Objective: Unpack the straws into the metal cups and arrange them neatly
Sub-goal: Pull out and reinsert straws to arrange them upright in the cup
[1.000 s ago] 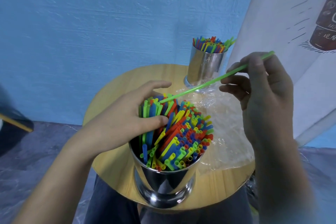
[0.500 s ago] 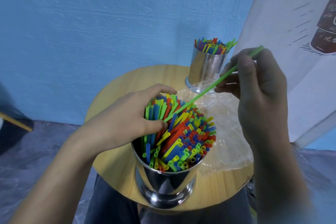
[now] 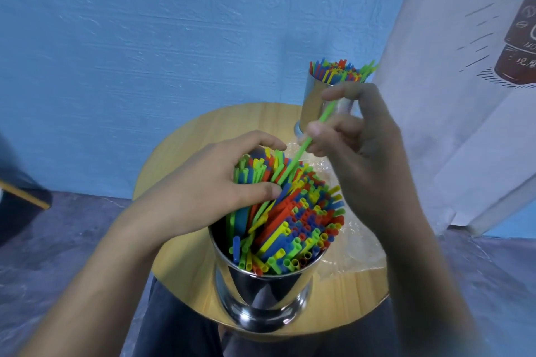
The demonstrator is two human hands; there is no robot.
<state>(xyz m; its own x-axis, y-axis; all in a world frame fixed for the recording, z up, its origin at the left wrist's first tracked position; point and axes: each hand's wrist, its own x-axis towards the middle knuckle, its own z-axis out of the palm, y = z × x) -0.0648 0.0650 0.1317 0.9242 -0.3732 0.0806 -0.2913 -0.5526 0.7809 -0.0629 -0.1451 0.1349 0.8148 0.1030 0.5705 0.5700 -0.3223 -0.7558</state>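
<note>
Broadly, a blue wall [image 3: 145, 38] fills the upper left of the frame and a white banner [image 3: 452, 124] runs down the right edge. Below them sits a round wooden desk [image 3: 185, 264], with a crumpled clear wrapper [image 3: 356, 249] lying on its right side. At lower centre stands the near metal cup [image 3: 261, 295], packed with coloured straws [image 3: 290, 220] that lean and fan toward the right.

The left hand [image 3: 208, 185] reaches in from the lower left. Its fingers curl over the top of the bundle and its thumb presses the near side, so it grips part of the bundle. The right hand [image 3: 368, 159] comes up from the lower right, its grip closed on a single green straw [image 3: 294, 161] pinched between thumb and fingertips. Partly behind that hand, at upper centre, the far metal cup [image 3: 311, 104] already holds its own straws.

The green straw's long axis slants from the pinch at upper right down to lower left, where its lower end meets the bundle just beside the left fingers. The near cup therefore lies below and left of the right grip. The next move looks like a push along that slant, until the straw's top sits level with the others.
</note>
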